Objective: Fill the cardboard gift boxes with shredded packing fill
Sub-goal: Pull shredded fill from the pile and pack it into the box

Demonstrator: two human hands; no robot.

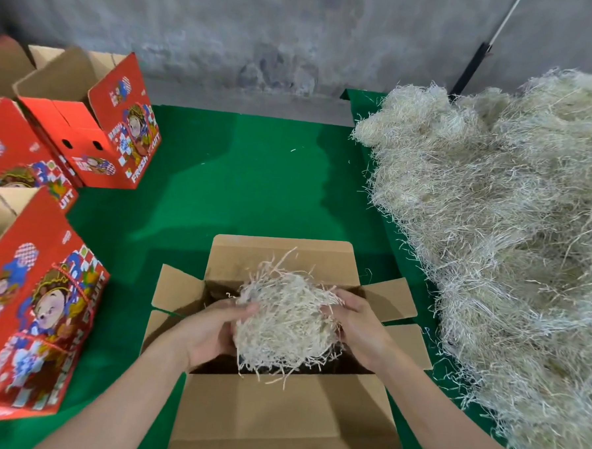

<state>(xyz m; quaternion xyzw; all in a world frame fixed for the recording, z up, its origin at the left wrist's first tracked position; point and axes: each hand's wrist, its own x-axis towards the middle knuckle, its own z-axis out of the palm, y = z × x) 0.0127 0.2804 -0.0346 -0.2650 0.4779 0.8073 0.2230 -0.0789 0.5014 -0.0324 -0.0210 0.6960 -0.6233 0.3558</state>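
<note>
The left hand (210, 333) and the right hand (358, 327) held a pale ball of shredded paper fill (282, 319) between curled fingers, just above the open brown cardboard box (278, 412) on the green worktop (256, 174). A big pile of the same fill (511, 218) lay on the right, and red picture boxes (36, 313) stood on the left.

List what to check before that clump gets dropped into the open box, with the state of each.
1. Grip: left hand and right hand both hold the clump of shredded fill: ok.
2. Clump is over the mouth of the open cardboard box: ok.
3. Flaps folded outward, mouth unblocked: ok.
4. Strands all inside the rim: not ok, a few trail onto the near flap.
5. Fill level already in the box: cannot tell, the clump hides the dark inside.
6. More fill on hand: ok, pile of shredded fill lies to the right.
</note>
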